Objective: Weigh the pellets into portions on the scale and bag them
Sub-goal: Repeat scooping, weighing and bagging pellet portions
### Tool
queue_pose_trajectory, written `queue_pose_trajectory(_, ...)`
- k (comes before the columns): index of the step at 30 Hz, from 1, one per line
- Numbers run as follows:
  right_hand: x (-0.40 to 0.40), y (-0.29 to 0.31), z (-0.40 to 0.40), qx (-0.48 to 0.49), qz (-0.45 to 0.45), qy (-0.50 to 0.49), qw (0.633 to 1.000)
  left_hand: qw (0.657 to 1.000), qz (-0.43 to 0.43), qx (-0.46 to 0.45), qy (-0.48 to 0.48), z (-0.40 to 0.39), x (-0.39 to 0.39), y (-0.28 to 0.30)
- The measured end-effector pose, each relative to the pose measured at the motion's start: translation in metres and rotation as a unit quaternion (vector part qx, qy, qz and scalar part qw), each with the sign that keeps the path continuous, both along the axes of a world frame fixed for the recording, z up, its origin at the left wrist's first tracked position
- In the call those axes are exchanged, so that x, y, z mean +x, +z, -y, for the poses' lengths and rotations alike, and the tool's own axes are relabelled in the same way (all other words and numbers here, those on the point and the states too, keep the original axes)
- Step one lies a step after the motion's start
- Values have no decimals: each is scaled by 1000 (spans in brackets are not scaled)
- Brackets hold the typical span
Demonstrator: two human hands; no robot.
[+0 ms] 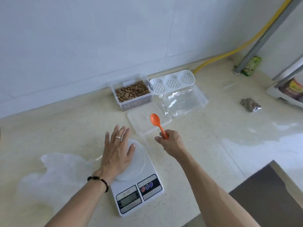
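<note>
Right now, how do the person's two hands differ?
The left hand lies flat with straight fingers on the white scale's round platform; the right hand is curled round the orange plastic spoon, raised above the counter. The left wears a ring and a bead bracelet; the right is bare.

The speckled counter (73, 128) carries a scale (147, 185), pellet tub (132, 94), clear lid (142, 122), and seemingly plastic bags (182, 102).

Against the wall I see a white perforated rack (172, 81), a yellow hose (232, 51) behind it, and a green packet (250, 66) beside a grey metal leg (262, 38).
</note>
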State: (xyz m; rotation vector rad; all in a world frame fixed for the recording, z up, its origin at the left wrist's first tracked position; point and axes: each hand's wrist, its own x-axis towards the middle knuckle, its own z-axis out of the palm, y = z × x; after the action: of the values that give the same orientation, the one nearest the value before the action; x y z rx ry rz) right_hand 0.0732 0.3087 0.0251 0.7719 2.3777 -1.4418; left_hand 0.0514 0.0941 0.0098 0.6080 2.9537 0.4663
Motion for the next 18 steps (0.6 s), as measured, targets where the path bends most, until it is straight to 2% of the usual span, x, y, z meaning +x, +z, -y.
queue_pose_trajectory(5,-19,10,14,-44,48,121,990,998,60,18,31,20,-10,2)
queue_pose_trajectory(7,-22,17,13,-63,40,143,987,995,88,32,39,19,-14,3)
queue_pose_trajectory(10,-30,30,10,-93,7,161,983,985,124,108,56,14,-24,11)
queue_pose_trajectory(14,-47,48,-1,-93,-29,198,975,955,183,209,102,6,-32,35)
queue_pose_trajectory(18,-60,63,-15,-89,1,271,958,928,209,271,144,-4,-37,56)
